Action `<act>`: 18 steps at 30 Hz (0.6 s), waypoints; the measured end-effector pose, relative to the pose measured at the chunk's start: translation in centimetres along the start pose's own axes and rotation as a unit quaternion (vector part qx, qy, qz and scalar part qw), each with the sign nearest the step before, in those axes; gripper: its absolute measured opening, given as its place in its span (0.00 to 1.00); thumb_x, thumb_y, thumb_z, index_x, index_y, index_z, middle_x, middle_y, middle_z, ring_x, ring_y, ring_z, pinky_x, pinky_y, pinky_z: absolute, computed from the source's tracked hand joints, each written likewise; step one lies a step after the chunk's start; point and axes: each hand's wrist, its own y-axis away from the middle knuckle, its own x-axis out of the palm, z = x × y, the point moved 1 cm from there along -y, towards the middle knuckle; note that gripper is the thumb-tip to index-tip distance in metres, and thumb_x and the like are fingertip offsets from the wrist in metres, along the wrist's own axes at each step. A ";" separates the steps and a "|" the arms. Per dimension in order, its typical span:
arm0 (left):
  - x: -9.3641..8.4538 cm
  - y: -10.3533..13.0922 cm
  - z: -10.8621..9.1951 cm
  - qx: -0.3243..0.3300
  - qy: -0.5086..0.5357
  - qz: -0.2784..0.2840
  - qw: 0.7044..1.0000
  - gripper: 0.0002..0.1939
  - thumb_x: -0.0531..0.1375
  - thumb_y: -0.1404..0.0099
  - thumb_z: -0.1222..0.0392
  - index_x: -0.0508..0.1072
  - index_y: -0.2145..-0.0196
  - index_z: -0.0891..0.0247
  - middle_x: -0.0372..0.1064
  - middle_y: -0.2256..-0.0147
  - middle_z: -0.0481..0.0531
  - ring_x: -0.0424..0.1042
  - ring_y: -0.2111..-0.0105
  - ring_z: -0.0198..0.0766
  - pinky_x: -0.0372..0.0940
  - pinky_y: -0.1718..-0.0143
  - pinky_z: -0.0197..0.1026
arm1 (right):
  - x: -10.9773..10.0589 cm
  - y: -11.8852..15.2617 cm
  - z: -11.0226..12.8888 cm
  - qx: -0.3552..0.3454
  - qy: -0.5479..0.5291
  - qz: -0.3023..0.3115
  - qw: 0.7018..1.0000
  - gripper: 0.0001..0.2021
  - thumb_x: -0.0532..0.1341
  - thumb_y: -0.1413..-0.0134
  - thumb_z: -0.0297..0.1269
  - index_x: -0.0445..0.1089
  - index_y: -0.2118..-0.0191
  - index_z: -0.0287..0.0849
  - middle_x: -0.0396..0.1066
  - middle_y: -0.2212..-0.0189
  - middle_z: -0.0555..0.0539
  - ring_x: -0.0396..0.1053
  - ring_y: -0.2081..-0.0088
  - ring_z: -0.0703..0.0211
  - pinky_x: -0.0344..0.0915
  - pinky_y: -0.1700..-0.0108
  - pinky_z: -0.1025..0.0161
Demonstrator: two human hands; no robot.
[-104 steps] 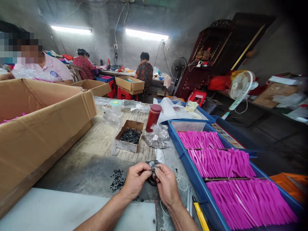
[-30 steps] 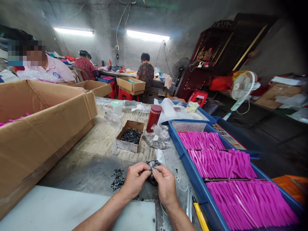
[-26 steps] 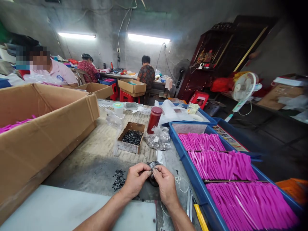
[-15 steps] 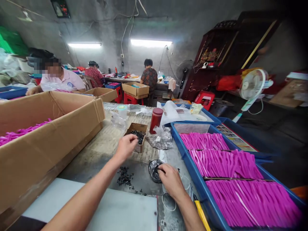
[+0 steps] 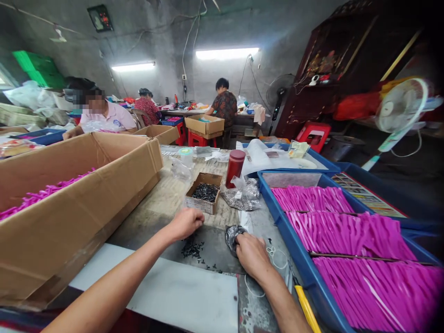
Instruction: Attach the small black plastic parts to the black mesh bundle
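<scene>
My left hand [image 5: 188,223] hovers over the dark mat with its fingers pinched together; anything between them is too small to make out. Below it lies a loose pile of small black pin-like parts [image 5: 193,249]. Just beyond stands a small cardboard box [image 5: 200,205] holding many more dark parts. My right hand [image 5: 255,256] is closed at a crumpled black plastic bag [image 5: 233,237], its fingertips hidden in the folds. Around the right wrist are white loops of cord [image 5: 277,259] and a yellow-handled tool [image 5: 307,307].
A large carton [image 5: 114,189] with magenta strips flanks the left. At the right a blue tray [image 5: 268,196] holds rows of magenta strips [image 5: 354,236]. A red canister [image 5: 235,169] stands behind a clear bag [image 5: 244,196]. A white board [image 5: 173,291] lies in front. Other people sit farther back.
My left hand has moved back from the small box towards me, over the loose pile. My right hand has shifted onto the black bag, which looks more bunched. The view has turned slightly left.
</scene>
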 end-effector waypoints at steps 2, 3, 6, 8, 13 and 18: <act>0.8 1.4 0.1 0.011 -0.007 0.039 0.999 0.09 0.53 0.49 0.69 0.72 0.75 0.62 0.70 0.76 0.48 0.67 0.73 0.36 0.56 0.74 0.32 | 0.0 0.0 0.1 -0.005 0.007 0.005 1.000 0.10 0.50 0.53 0.25 0.68 0.69 0.39 0.70 0.68 0.42 0.65 0.64 0.51 0.50 0.67 0.61; 1.3 1.9 0.1 0.015 -0.012 0.054 0.998 0.09 0.53 0.49 0.69 0.72 0.75 0.62 0.70 0.75 0.49 0.67 0.73 0.37 0.56 0.73 0.33 | 0.0 0.0 0.1 -0.007 0.010 0.007 1.000 0.10 0.50 0.52 0.25 0.68 0.69 0.39 0.69 0.68 0.42 0.65 0.64 0.51 0.50 0.67 0.60; 2.3 2.5 0.0 0.024 -0.032 0.082 0.996 0.08 0.53 0.49 0.69 0.71 0.74 0.62 0.70 0.72 0.51 0.68 0.69 0.40 0.57 0.71 0.34 | 0.0 0.1 0.1 -0.007 0.018 0.011 1.000 0.10 0.50 0.51 0.25 0.67 0.68 0.38 0.69 0.69 0.41 0.65 0.64 0.50 0.50 0.67 0.60; 2.7 2.4 -0.3 0.023 -0.041 0.091 0.995 0.08 0.53 0.49 0.69 0.71 0.74 0.62 0.70 0.70 0.52 0.68 0.68 0.41 0.57 0.70 0.35 | 0.1 0.2 0.0 -0.005 0.022 0.014 1.000 0.10 0.49 0.51 0.25 0.67 0.68 0.38 0.68 0.68 0.41 0.65 0.64 0.50 0.49 0.67 0.60; 2.7 1.9 -1.0 0.014 -0.055 0.114 0.992 0.10 0.51 0.51 0.70 0.70 0.75 0.62 0.70 0.73 0.53 0.68 0.69 0.42 0.58 0.72 0.36 | 0.2 0.4 0.1 0.003 0.011 0.009 1.000 0.09 0.49 0.50 0.25 0.65 0.68 0.38 0.68 0.68 0.41 0.64 0.63 0.52 0.48 0.67 0.61; 2.7 2.0 -1.0 0.019 -0.055 0.125 0.991 0.10 0.50 0.50 0.70 0.69 0.77 0.63 0.70 0.74 0.53 0.68 0.71 0.41 0.57 0.73 0.36 | 0.0 0.4 0.2 0.001 -0.021 0.002 1.000 0.09 0.49 0.50 0.24 0.65 0.68 0.38 0.69 0.68 0.43 0.65 0.63 0.53 0.48 0.66 0.62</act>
